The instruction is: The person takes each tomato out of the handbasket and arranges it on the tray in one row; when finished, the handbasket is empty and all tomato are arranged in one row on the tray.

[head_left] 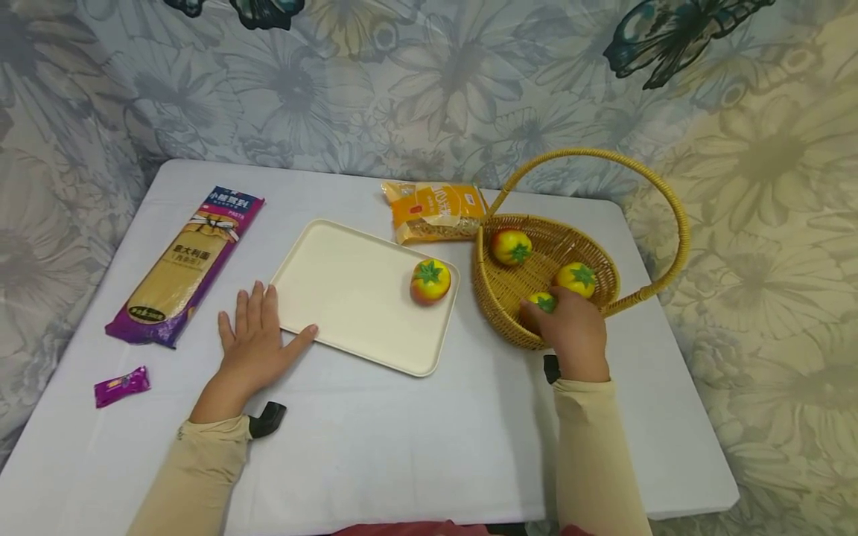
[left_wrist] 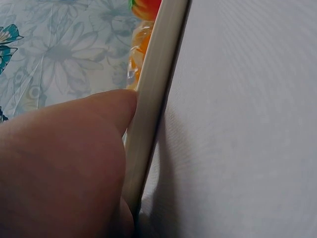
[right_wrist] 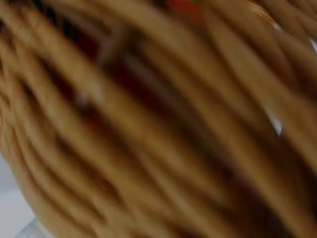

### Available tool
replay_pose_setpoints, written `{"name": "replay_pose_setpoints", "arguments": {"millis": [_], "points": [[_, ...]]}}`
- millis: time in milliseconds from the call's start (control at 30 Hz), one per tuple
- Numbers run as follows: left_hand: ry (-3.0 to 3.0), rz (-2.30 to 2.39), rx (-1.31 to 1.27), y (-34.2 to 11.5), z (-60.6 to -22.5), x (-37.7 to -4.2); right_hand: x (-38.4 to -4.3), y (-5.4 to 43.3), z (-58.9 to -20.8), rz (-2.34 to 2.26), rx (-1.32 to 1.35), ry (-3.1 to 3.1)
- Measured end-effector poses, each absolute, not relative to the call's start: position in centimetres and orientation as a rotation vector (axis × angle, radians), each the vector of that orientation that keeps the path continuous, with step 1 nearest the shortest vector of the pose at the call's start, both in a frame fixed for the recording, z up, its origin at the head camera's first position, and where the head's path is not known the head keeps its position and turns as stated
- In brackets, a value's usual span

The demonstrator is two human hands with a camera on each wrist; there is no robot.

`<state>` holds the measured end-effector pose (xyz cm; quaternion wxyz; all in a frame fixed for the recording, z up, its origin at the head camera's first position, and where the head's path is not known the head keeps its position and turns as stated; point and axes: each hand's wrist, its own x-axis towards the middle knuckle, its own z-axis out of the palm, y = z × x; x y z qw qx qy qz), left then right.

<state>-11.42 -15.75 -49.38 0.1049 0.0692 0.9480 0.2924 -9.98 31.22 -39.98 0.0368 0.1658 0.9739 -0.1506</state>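
My left hand lies with straight, spread fingers at the near left corner of a cream rectangular tray. Its thumb touches the tray's rim in the left wrist view. On the tray's right end sits a red-and-yellow fruit with a green leafy cap. My right hand reaches over the near rim of a wicker basket and grips a similar fruit, partly hidden by the fingers. Two more such fruits lie inside. Basket weave fills the right wrist view, blurred.
The basket's tall handle arches over to the right. An orange bag of grains lies behind the tray. At the left are a purple pasta packet and a small purple wrapped snack. A floral curtain hangs behind the white-covered table.
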Motion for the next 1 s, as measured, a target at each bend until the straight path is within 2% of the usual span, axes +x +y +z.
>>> {"name": "replay_pose_setpoints", "arguments": {"millis": [567,1000], "points": [[2.811,0.890,0.224,-15.8,-49.6,-11.3,-12.5,30.5,-41.1,-0.660,0.358,2.831],[2.798,0.862,0.214,-15.8,-49.3,-11.3,-12.0,30.0,-40.1,-0.651,0.484,2.904]]}}
